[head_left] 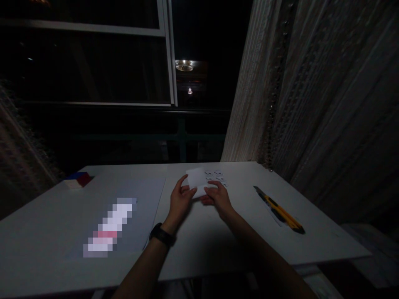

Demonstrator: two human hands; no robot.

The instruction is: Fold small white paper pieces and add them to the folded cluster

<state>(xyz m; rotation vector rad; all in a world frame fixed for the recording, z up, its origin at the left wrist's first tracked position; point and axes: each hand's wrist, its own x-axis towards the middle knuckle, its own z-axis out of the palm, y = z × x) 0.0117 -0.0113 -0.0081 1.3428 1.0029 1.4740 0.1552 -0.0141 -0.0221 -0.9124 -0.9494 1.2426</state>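
The person's 2 hands meet over the middle of the white surface [202,257], toward its far side, gripping a small white paper [195,177] between them. The left hand [180,201] is closed on the paper's left side, its thumb reaching in along the near edge and its fingers bent around the far left part. The right hand [220,199] pinches the near right part, thumb on top and some fingers curled beneath. The paper seems to have a crease, with a larger panel leaning away and a narrower strip on the near side; whether it touches the surface is hard to tell. Just beyond the right hand lie white paper pieces [218,173] with dark marks, partly hidden by the held paper and too small to read. A dark watch [162,235] circles the left wrist. To the right, well apart from the hands, a yellow and black utility knife [277,209] lies at a slant, its blade end pointing away and to the left. On the left lies a flat pale sheet [149,193], with a pixelated patch over part of it. Near the far left edge sits a small block [77,180] showing blue, red and pale faces. Behind the surface stand a window frame [171,54] and, at right, a pale curtain [246,104].
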